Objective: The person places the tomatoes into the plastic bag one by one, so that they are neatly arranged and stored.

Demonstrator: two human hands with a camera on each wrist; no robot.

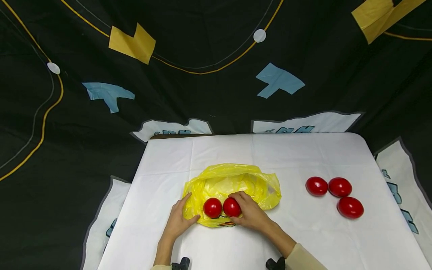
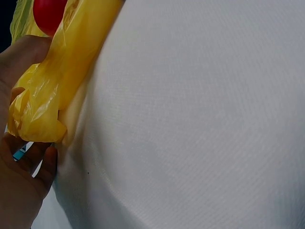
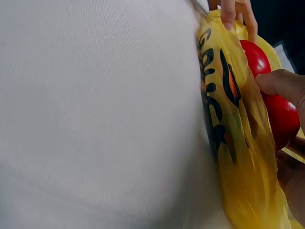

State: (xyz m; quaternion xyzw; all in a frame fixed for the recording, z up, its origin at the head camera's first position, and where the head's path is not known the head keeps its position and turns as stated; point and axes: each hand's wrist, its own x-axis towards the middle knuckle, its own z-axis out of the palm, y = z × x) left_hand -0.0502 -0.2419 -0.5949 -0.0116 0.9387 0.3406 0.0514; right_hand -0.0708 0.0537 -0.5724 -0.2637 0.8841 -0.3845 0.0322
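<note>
Already two red tomatoes (image 1: 222, 207) inside the yellow bag (image 1: 236, 182).

Bag (image 1: 233, 183) on table (image 1: 209, 247), left of centre near front edge. Two balls in bag mouth, side by side, touching: one (image 1: 212, 207) left, other (image 1: 231, 207) right. Left hand (image 1: 178, 221) on bag's left edge; right hand (image 1: 250, 214) on right ball. Three more balls (image 1: 339, 187) clustered well apart, right.
</note>
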